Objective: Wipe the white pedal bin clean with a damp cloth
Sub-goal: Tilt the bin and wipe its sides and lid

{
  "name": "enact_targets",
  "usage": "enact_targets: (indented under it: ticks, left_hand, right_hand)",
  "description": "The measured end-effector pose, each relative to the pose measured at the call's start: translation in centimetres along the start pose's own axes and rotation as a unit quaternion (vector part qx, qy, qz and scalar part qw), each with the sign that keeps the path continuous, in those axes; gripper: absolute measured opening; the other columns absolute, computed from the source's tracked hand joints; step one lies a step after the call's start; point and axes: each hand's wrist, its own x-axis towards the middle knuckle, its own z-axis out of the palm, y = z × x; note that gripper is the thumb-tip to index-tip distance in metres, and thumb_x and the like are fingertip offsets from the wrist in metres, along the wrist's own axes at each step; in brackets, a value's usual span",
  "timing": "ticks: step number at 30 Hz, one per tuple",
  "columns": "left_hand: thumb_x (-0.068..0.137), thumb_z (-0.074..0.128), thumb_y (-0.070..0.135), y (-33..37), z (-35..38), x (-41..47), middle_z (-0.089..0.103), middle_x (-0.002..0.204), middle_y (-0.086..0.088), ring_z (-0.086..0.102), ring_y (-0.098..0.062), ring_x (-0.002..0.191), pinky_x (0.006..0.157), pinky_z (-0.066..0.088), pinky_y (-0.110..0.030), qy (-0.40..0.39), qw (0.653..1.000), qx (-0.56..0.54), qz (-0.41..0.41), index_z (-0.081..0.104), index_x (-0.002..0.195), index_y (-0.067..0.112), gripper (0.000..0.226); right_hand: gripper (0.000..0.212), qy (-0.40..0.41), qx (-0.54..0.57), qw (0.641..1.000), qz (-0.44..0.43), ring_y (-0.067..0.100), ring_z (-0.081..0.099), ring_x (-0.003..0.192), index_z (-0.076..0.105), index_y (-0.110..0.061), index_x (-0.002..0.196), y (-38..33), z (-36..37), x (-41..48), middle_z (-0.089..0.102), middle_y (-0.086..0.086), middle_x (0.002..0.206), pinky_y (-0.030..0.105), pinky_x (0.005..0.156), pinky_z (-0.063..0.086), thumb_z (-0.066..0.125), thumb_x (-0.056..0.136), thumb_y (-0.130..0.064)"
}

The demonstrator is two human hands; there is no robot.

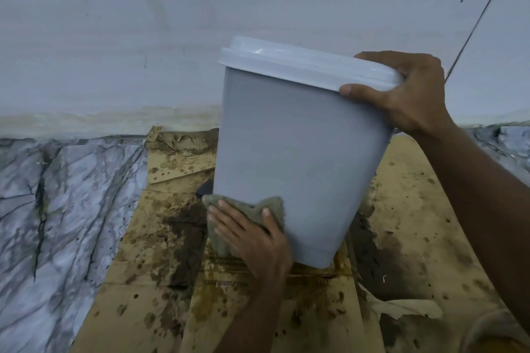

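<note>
Where the head camera looks down, stained brown cardboard (pixel 160 309) lies flattened over a grey-veined marble floor (pixel 57 195), spotted and blotched with dark wet patches. Behind it rises a pale wall (pixel 143 23), discoloured along its foot, and a thin dark cable (pixel 484 11) runs slantwise across its upper right corner.

The white pedal bin (pixel 286 157) sits in the middle of the view, over the cardboard and in front of the wall, tilted, with its glossy lid (pixel 301 66) closed. Whether its base touches the cardboard cannot be told. A small black part (pixel 206 188) shows at its lower left edge.

The left hand (pixel 258 243) reaches up from below, its fingers (pixel 220 213) straight and spread, the thumb set apart, pressing a grey-green cloth (pixel 249 209) flat against the lower left of the bin's side. The cloth's edges stick out above and beside the fingertips.

The right hand (pixel 407 94) grips the lid's right corner: its fingers curl over the top of the rim, and the thumb lies along the bin's front just under the rim.
</note>
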Motion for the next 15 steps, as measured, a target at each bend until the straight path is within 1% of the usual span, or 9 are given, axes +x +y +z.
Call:
enact_targets:
  ticks: [2,3,5,6,8,11,12,13,15]
  left_hand:
    - [0.101,0.022,0.057,0.7,0.2,-0.1,-0.01,0.167,-0.017,-0.01,-0.035,0.154,0.121,0.008,-0.061,-0.005,1.0,0.006,0.009,-0.006,0.159,0.005,0.082]
    - [0.101,0.021,0.057,1.6,0.2,0.7,-0.011,0.166,-0.019,-0.011,-0.037,0.154,0.121,0.007,-0.062,-0.01,0.999,0.012,0.031,-0.006,0.158,0.004,0.082]
    - [0.1,0.028,0.053,4.5,0.0,3.2,-0.009,0.165,-0.024,-0.01,-0.04,0.153,0.121,0.003,-0.063,-0.018,0.991,0.033,0.129,-0.002,0.158,0.001,0.083]
    - [0.1,0.032,0.051,6.4,-0.2,4.5,-0.005,0.165,-0.026,-0.008,-0.042,0.153,0.121,0.002,-0.062,-0.017,0.98,0.044,0.192,0.003,0.158,0.0,0.083]
    - [0.101,0.034,0.048,10.7,-0.3,6.4,0.002,0.165,-0.027,-0.004,-0.044,0.153,0.121,0.002,-0.062,-0.018,0.953,0.053,0.297,0.01,0.157,-0.002,0.079]
    - [0.103,0.033,0.048,14.8,0.1,6.3,0.006,0.165,-0.025,0.0,-0.044,0.153,0.122,0.003,-0.061,-0.048,0.92,0.065,0.384,0.013,0.158,0.0,0.076]
    - [0.103,0.034,0.049,15.0,0.3,5.8,0.007,0.165,-0.024,0.001,-0.044,0.153,0.122,0.003,-0.061,-0.056,0.906,0.082,0.41,0.012,0.158,0.002,0.076]
    - [0.103,0.035,0.049,14.4,0.6,5.3,0.007,0.165,-0.023,0.001,-0.043,0.153,0.123,0.002,-0.06,-0.067,0.884,0.103,0.452,0.011,0.158,0.005,0.075]
    - [0.101,0.041,0.048,12.2,1.1,3.9,0.006,0.166,-0.017,0.001,-0.039,0.154,0.123,0.0,-0.057,-0.101,0.811,0.129,0.562,0.011,0.159,0.01,0.075]
  right_hand:
    - [0.068,0.002,-0.002,1.0,0.001,0.008,0.069,0.108,0.078,-0.032,0.108,0.1,-0.1,-0.1,0.075,-0.014,0.111,0.045,0.094,0.055,0.078,0.058,-0.078]
    - [0.067,0.003,-0.002,1.0,0.002,0.008,0.069,0.108,0.078,-0.033,0.108,0.1,-0.2,-0.2,0.075,-0.014,0.111,0.045,0.093,0.055,0.078,0.059,-0.078]
    - [0.065,0.007,-0.001,1.0,0.001,0.009,0.069,0.107,0.078,-0.033,0.107,0.1,-0.3,-0.3,0.075,-0.013,0.111,0.045,0.091,0.056,0.078,0.059,-0.076]
    - [0.065,0.009,-0.005,1.0,-0.003,0.009,0.069,0.107,0.078,-0.033,0.107,0.0,-0.2,-0.3,0.075,-0.012,0.111,0.046,0.09,0.056,0.077,0.06,-0.077]
    - [0.065,0.01,-0.011,1.0,-0.011,0.011,0.07,0.106,0.077,-0.033,0.108,-0.1,-0.2,-0.2,0.075,-0.01,0.111,0.045,0.089,0.057,0.075,0.06,-0.078]
    - [0.065,0.007,-0.022,1.0,-0.016,0.011,0.07,0.105,0.077,-0.032,0.11,0.0,-0.3,-0.1,0.076,-0.007,0.111,0.045,0.087,0.058,0.074,0.063,-0.076]
    - [0.065,0.008,-0.021,1.0,-0.014,0.011,0.071,0.105,0.077,-0.031,0.109,0.1,-0.4,-0.2,0.076,-0.007,0.111,0.045,0.087,0.058,0.074,0.063,-0.076]
    - [0.065,0.011,-0.016,1.0,-0.009,0.011,0.071,0.105,0.078,-0.031,0.108,0.1,-0.4,-0.2,0.076,-0.008,0.11,0.046,0.087,0.057,0.075,0.061,-0.076]
    - [0.063,0.015,-0.013,1.0,0.003,0.01,0.07,0.105,0.078,-0.034,0.106,0.1,-0.4,-0.3,0.076,-0.012,0.109,0.046,0.089,0.056,0.077,0.058,-0.075]
